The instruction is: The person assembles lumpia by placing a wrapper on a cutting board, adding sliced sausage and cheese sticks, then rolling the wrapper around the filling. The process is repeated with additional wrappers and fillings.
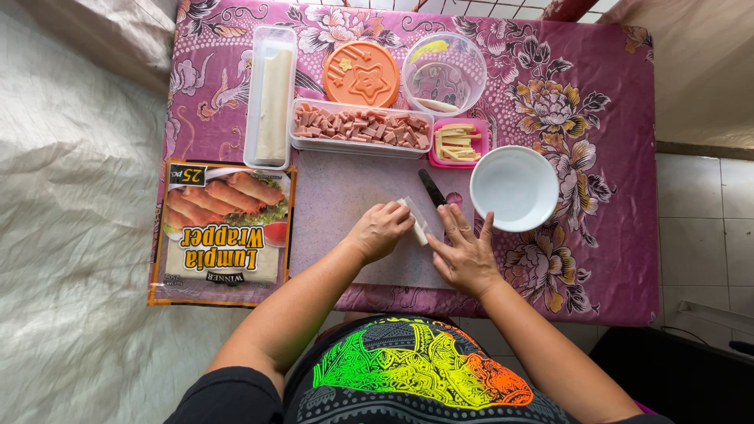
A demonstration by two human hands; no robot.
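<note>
My left hand (pixel 379 230) is closed on a small pale rolled wrapper (pixel 415 221) on the translucent cutting mat (pixel 330 204). Beside it my right hand (pixel 465 253) lies flat with fingers spread, fingertips touching the roll's right side. A black-handled knife (pixel 431 188) lies on the mat just beyond the roll.
A wrapper package (pixel 222 232) lies at the left. At the back stand a long tray with a wrapper roll (pixel 272 98), an orange star lid (pixel 361 74), a clear round tub (pixel 444 73), a tray of sliced ham (pixel 361 127) and a pink tray of cheese sticks (pixel 458 143). A white bowl (pixel 514 188) sits at the right.
</note>
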